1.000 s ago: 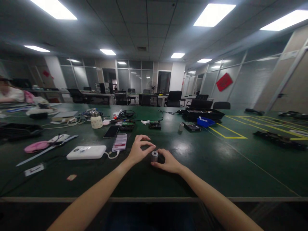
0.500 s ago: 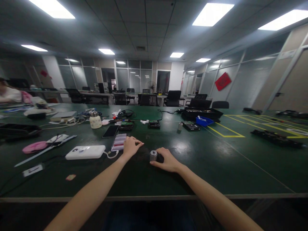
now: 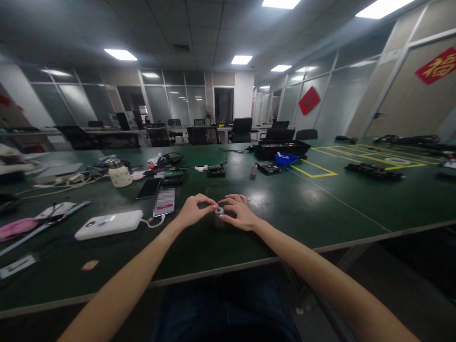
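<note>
A small upright metal cylinder point(image 3: 218, 219) with a dark-centred top stands on the green table in front of me. My right hand point(image 3: 239, 213) curves about its right side, the thumb at the near edge and the index finger behind the top. From the left, my left hand point(image 3: 195, 209) reaches in with thumb and forefinger pinched together at the cylinder's top rim. Whatever may be between those fingertips is too small to make out. A second metal cylinder point(image 3: 253, 169) stands farther back, beside a black hard drive with a green circuit board point(image 3: 269, 167).
On the left lie a white power bank point(image 3: 109, 224) with a cable, a phone-like card point(image 3: 164, 202), a black phone point(image 3: 148, 188) and a cream jar point(image 3: 120, 176). Behind are another drive point(image 3: 216, 170), a blue tray point(image 3: 286, 159) and a black case point(image 3: 281, 147). Yellow tape point(image 3: 322, 174) marks the right.
My left hand has come right, bringing its pinched fingers to the cylinder's top. My right hand stays around the cylinder. The camera view has turned right and down.
</note>
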`<state>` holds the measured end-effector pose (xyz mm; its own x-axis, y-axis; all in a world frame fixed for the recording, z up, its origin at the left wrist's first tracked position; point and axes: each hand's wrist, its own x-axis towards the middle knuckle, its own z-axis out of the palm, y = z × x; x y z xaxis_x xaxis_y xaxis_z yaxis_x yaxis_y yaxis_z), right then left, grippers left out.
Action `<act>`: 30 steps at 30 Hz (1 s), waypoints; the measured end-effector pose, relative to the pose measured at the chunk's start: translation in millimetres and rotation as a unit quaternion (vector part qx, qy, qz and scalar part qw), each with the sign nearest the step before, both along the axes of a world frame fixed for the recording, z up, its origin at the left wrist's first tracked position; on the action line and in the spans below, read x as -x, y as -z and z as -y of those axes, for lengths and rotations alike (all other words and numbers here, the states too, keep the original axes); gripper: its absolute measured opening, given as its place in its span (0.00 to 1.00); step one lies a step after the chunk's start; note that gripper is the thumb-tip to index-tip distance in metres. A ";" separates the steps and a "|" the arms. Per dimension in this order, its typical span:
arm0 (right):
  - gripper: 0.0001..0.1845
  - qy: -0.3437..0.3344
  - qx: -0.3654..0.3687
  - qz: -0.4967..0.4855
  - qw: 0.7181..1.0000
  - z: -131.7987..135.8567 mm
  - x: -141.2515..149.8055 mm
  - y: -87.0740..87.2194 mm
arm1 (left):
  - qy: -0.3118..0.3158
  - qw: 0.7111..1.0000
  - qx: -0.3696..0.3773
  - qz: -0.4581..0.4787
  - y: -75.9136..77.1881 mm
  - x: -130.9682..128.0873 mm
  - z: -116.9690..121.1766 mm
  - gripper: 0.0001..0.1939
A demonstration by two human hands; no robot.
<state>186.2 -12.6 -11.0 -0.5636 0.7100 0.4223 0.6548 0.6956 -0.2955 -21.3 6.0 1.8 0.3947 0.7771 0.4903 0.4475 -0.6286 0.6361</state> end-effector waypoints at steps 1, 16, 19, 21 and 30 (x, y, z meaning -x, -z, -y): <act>0.17 0.001 -0.005 0.002 1.000 0.6 0.0 -0.2 | -0.003 1.000 0.005 0.004 0.7 0.5 0.3 0.09; 0.16 0.008 -0.043 -0.040 0.998 0.9 0.0 0.6 | 0.041 0.998 0.019 0.041 1.4 -4.0 8.2 0.13; 0.15 0.014 -0.056 -0.066 0.996 4.3 1.2 -2.2 | 0.021 0.992 0.057 0.110 5.1 -3.8 2.0 0.17; 0.14 0.015 -0.057 -0.082 0.995 6.6 3.4 -4.3 | -0.010 0.986 0.072 0.147 8.3 -3.7 -2.5 0.19; 0.10 0.020 -0.024 -0.169 0.985 8.8 16.3 -6.5 | -0.012 0.989 0.089 0.114 26.7 -8.0 -16.5 0.17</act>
